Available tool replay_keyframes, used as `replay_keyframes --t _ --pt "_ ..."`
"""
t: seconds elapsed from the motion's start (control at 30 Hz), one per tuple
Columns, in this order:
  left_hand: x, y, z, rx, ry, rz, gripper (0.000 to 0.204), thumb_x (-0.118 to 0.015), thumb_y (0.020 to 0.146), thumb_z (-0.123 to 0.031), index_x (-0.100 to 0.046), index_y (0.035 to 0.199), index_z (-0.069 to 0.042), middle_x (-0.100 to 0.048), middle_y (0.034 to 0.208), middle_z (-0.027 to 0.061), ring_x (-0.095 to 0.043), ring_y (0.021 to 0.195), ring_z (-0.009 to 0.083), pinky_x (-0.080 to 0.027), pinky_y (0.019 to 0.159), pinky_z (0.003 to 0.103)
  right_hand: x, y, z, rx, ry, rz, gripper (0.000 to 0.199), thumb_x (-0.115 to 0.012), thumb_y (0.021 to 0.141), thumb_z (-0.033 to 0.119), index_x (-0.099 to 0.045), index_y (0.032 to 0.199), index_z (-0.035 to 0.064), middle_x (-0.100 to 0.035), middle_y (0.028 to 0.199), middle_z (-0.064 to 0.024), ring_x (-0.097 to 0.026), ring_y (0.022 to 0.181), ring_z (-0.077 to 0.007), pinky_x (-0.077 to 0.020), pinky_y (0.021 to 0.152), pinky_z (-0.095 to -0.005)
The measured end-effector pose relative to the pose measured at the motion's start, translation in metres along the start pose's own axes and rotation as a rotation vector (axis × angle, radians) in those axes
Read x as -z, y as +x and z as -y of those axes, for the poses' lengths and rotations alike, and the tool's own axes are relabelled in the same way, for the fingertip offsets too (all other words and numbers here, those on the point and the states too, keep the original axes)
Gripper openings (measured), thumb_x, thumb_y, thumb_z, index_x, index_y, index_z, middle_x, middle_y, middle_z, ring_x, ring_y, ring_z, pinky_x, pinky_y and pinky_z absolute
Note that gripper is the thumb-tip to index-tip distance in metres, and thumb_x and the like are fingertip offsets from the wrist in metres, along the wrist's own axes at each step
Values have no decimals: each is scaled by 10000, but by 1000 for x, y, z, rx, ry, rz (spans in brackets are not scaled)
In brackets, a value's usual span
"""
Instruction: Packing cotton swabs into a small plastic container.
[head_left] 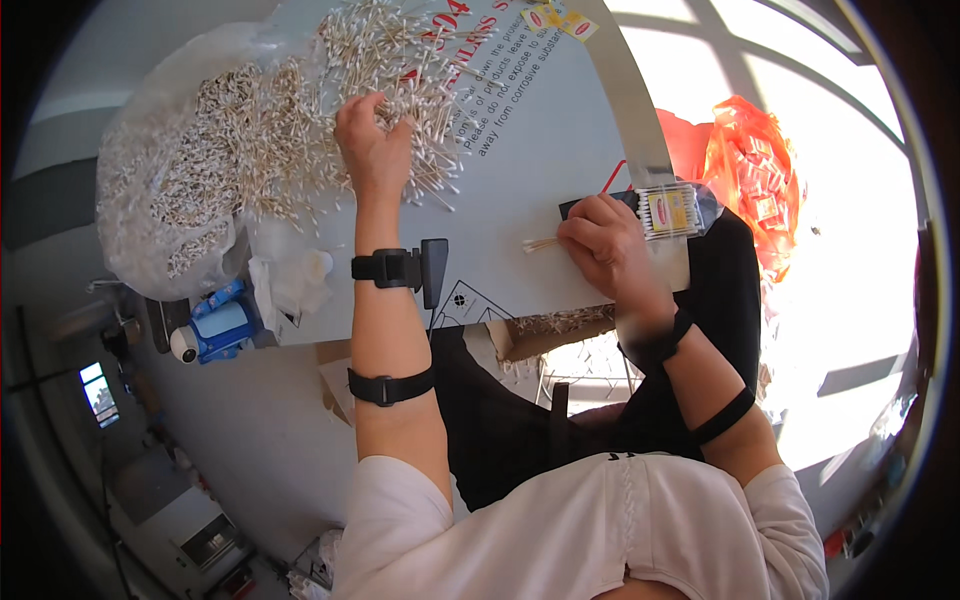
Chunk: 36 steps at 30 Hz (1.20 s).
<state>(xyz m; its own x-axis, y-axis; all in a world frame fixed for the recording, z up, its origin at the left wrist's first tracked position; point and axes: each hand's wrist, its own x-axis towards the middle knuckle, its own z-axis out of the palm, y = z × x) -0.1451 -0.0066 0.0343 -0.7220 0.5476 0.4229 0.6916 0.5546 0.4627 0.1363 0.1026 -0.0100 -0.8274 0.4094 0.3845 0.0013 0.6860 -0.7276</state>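
Observation:
My left hand [376, 150] is over the near edge of a big loose heap of cotton swabs [375, 50]. Its fingers are bent, with a gap between thumb and forefinger, and I see nothing held in them. Closer to the table's right edge, my right hand [608, 245] is closed on a few cotton swabs [541, 245], whose tips stick out to the left. Just beyond its knuckles lies a clear pack of cotton swabs [667, 212] with a yellow label. A small dark object [571, 208] and a red strip [614, 177] are partly hidden behind that hand.
A clear plastic bag [130, 190] spills more swabs at the left. Below it are a blue and white bottle [222, 328] and a white tissue-like bundle [300, 280]. Yellow labels [560, 20] lie at the far edge. An orange bag [755, 180] with packs stands beyond the table's right edge.

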Motion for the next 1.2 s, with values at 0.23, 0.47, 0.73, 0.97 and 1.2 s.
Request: replay_keyframes --t 0.23,0.47,0.73,0.97,1.2 --pt "33 -71 11 147 32 137 390 -633 691 57 -642 1046 -103 -549 1115 114 -492 1102 316 -434 907 402 1 -2 -1 -7 6 1 85 -695 716 54 -620 738 87 -538 799 -37 -557 773 -248 -458 679 -370" --pt "20 -75 -22 -262 402 204 400 -597 715 67 -678 1051 -135 -520 1184 80 -459 1133 296 -387 948 429 0 -3 -2 -6 -3 -1 81 -696 720 64 -620 733 88 -534 796 -37 -559 776 -246 -459 680 -375" --pt "-8 -50 -31 -451 379 207 88 -603 799 -52 -642 876 -70 -559 1125 45 -458 1145 275 -348 944 446 1 -4 -2 -9 22 -9 83 -697 717 57 -621 739 84 -543 809 -33 -567 800 -242 -461 718 -368" --pt "-23 -73 -84 -199 217 471 219 -730 710 -39 -653 908 -92 -561 1145 15 -451 1169 248 -349 961 462 2 -3 -2 -15 11 15 79 -694 719 60 -627 751 90 -551 826 -28 -566 814 -238 -457 727 -369" --pt "-5 -89 -46 -43 -74 216 251 -692 681 38 -629 898 -70 -614 976 54 -532 1029 298 -437 887 406 1 -3 -4 -4 -3 0 71 -691 720 70 -630 742 100 -552 829 -27 -566 813 -240 -460 727 -367"
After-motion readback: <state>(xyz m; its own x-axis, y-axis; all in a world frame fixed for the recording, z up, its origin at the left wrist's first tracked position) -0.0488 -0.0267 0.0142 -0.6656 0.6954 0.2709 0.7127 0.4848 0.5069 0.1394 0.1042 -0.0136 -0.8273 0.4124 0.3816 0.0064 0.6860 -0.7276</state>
